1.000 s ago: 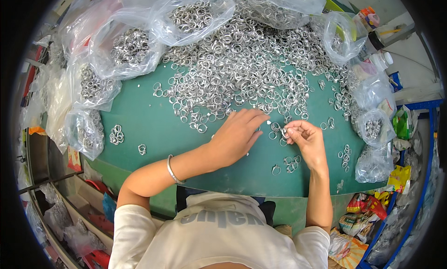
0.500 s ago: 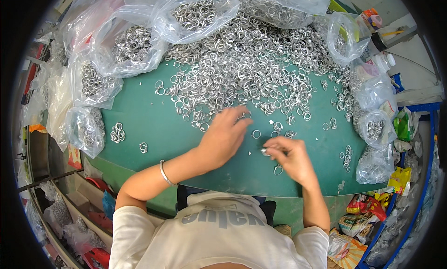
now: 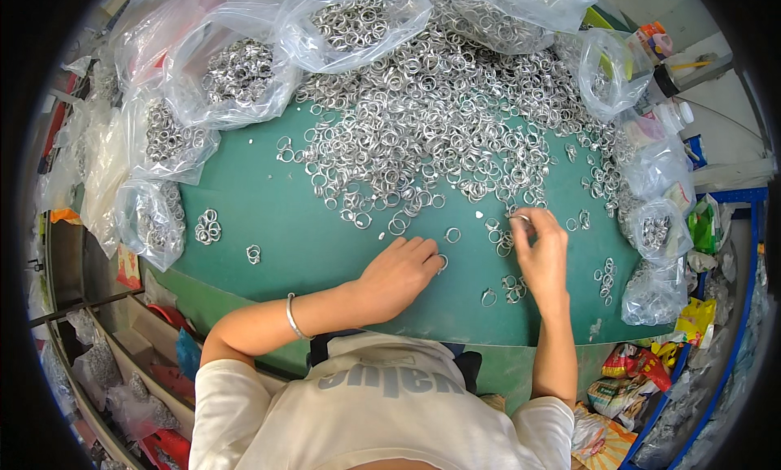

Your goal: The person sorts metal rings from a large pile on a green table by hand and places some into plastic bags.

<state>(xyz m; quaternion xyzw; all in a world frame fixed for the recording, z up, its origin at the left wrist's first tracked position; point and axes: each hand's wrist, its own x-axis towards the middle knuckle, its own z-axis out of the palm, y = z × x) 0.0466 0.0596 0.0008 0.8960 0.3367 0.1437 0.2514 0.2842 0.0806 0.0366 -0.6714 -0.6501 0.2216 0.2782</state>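
Observation:
A large heap of silver-coloured metal rings [image 3: 423,120] spreads over the far part of the green table [image 3: 325,258]. My left hand [image 3: 399,280] rests low over the table in front of it, fingers curled down, with a ring [image 3: 442,263] showing at the fingertips. Between the thumb and fingers of my right hand [image 3: 543,254] a ring [image 3: 519,218] is pinched, beside a small cluster of rings [image 3: 499,238]. Nearer me lie another little group of rings [image 3: 513,289] and a single ring [image 3: 488,297]. One loose ring [image 3: 452,235] lies between my hands.
Clear plastic bags of rings [image 3: 350,30] line the far edge, and more bags [image 3: 150,222] stand at the left. Further bags [image 3: 655,287] run down the right side. Small ring groups [image 3: 207,227] lie apart at the left. Blue shelving [image 3: 752,250] with colourful packets flanks the table.
My right hand has moved away from me and slightly right, to the cluster below the heap. My left hand has drawn back toward me from the heap's edge. More rings now lie near the single one.

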